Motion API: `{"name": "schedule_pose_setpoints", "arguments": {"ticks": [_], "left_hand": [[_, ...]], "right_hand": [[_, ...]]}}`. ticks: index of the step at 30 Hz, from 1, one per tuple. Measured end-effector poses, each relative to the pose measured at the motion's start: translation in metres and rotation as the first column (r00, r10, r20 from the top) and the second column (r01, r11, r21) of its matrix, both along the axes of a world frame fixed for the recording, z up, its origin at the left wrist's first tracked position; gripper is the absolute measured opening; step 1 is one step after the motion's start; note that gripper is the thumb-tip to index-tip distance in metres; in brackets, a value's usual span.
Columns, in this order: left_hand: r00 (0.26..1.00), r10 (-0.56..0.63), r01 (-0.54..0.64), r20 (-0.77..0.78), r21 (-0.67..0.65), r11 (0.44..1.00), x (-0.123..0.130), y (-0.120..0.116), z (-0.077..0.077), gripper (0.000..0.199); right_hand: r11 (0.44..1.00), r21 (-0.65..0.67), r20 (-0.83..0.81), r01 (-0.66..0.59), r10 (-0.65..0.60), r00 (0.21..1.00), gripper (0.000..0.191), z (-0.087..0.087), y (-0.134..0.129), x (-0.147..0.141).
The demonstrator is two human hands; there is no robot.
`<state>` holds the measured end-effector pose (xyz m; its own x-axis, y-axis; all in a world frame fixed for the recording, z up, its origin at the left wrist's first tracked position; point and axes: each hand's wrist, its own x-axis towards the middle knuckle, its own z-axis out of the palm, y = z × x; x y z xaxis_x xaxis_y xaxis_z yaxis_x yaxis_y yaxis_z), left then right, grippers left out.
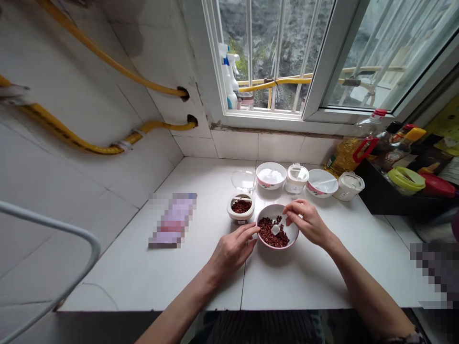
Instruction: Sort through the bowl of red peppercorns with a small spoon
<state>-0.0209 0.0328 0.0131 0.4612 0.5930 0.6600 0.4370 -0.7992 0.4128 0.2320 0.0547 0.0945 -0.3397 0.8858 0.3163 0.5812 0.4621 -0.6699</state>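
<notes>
On a smooth white-tiled surface (201, 282) stand three round bowls: two at twelve and one o'clock, and the nearest (294, 237), central, holding small wrinkled dark-red grains (267, 235). Two hands work it: the left (233, 251), fingers extended together, touches its rim; the right (304, 220) pinches one white spoon (276, 229). Three small lidded containers (241, 212) sit around.

Dark, patterned clothing and bare forearms.
A dark, finely ribbed garment (267, 328) showed at the lower edge, with muted teal patches beside it; a dark sleeve (407, 337) flecked with paler marks ended above the right wrist, and both hands had slender fingers and short nails.
</notes>
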Motion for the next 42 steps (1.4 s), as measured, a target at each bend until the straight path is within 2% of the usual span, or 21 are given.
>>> {"name": "schedule_pose_setpoints", "arguments": {"ticks": [4, 10, 17, 25, 33, 38, 42], "left_hand": [[1.0, -0.001, 0.001, -0.01, 0.022, 1.0, 0.0, 0.0, 0.0, 0.035], [1.0, 0.009, -0.007, -0.027, 0.052, 0.999, 0.001, 0.0, 0.002, 0.031], [0.999, 0.016, -0.014, -0.035, 0.055, 0.998, 0.001, -0.001, 0.003, 0.031], [1.0, 0.011, -0.01, -0.025, 0.048, 0.999, 0.001, 0.001, 0.0, 0.033], [1.0, 0.008, -0.006, -0.019, 0.069, 0.998, 0.002, 0.002, -0.001, 0.03], [1.0, 0.011, -0.009, -0.017, 0.073, 0.997, 0.002, 0.002, -0.001, 0.032], [1.0, 0.012, -0.01, -0.016, 0.083, 0.996, 0.002, 0.003, -0.003, 0.033]], "right_hand": [[0.998, -0.045, -0.063, 0.051, -0.054, 0.997, 0.019, -0.009, -0.003, -0.004], [0.989, -0.101, -0.137, 0.113, -0.126, 0.983, 0.019, -0.012, -0.002, -0.005], [0.949, -0.289, -0.308, 0.123, -0.213, 0.927, 0.018, -0.014, -0.004, -0.006], [0.939, -0.305, -0.399, 0.156, -0.275, 0.875, 0.018, -0.012, -0.004, -0.008], [0.922, -0.361, -0.466, 0.138, -0.306, 0.83, 0.019, -0.012, -0.002, -0.009], [0.92, -0.367, -0.529, 0.14, -0.33, 0.782, 0.026, -0.015, 0.003, -0.009], [0.934, -0.331, -0.57, 0.137, -0.314, 0.759, 0.033, -0.009, 0.008, -0.015]]}}
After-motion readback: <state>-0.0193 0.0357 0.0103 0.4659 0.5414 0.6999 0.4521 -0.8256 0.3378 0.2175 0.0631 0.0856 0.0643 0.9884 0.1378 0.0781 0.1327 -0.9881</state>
